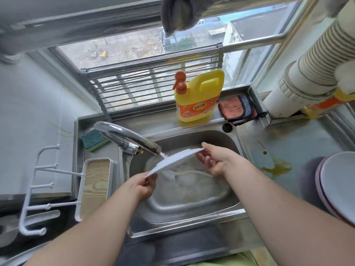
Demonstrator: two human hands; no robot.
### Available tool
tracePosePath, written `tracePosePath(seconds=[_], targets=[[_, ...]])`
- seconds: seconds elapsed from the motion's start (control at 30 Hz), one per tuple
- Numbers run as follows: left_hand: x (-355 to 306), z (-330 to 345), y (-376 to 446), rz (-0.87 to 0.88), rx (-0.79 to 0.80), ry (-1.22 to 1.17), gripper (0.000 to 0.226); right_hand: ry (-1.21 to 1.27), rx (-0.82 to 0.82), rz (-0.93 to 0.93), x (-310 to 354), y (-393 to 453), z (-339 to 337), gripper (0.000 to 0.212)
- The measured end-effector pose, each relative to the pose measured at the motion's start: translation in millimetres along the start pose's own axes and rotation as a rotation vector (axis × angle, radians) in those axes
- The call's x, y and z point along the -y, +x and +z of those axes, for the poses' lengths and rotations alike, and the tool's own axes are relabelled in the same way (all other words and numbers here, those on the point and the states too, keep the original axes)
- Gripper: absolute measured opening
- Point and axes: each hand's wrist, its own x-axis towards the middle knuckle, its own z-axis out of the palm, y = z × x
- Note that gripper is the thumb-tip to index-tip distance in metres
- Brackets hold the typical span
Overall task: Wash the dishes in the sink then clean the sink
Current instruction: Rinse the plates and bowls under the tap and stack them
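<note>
I hold a white plate (172,161) tilted on edge over the steel sink (192,208), right under the spout of the chrome tap (126,138), where water runs onto it. My left hand (143,186) pinches the plate's near rim. My right hand (215,160) grips the far rim, thumb on top and fingers behind. A white dish brush (171,174) lies in the foamy water below the plate.
A yellow detergent jug (197,96) and an orange cloth (238,109) stand on the back ledge. A green sponge (93,140) lies left of the tap. Stacked plates (338,185) sit on the stained counter at right. A white rack (96,185) is at left.
</note>
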Motion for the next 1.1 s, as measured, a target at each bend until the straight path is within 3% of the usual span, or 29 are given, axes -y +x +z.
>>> tracePosePath(seconds=[0.23,0.37,0.47,0.67,0.83,0.9,1.03,1.1], targets=[[32,-38,-20,-0.035,-0.008,0.149,0.022,-0.518,0.129,-0.222,1,-32,61,0.017],[46,-45,-32,-0.026,0.053,0.343,0.015,-0.841,0.196,-0.374,-13,-39,48,0.018],[47,-42,-37,0.024,0.036,0.359,0.018,-0.918,0.183,-0.453,-18,-33,22,0.01],[48,-17,-40,0.2,0.049,0.337,0.031,-0.898,0.042,-0.542,-15,-24,-46,0.013],[59,16,-47,0.165,0.138,0.401,0.047,-0.678,-0.143,-0.583,-26,-14,-84,0.011],[62,26,-54,0.118,0.143,0.421,0.053,-0.585,-0.148,-0.626,-34,-13,-88,0.012],[64,26,-53,0.14,0.193,0.267,0.024,-0.406,-0.104,-0.678,-48,-22,-86,0.018],[63,19,-50,0.231,0.17,0.193,0.049,-0.384,-0.118,-0.666,-57,-24,-84,0.017]])
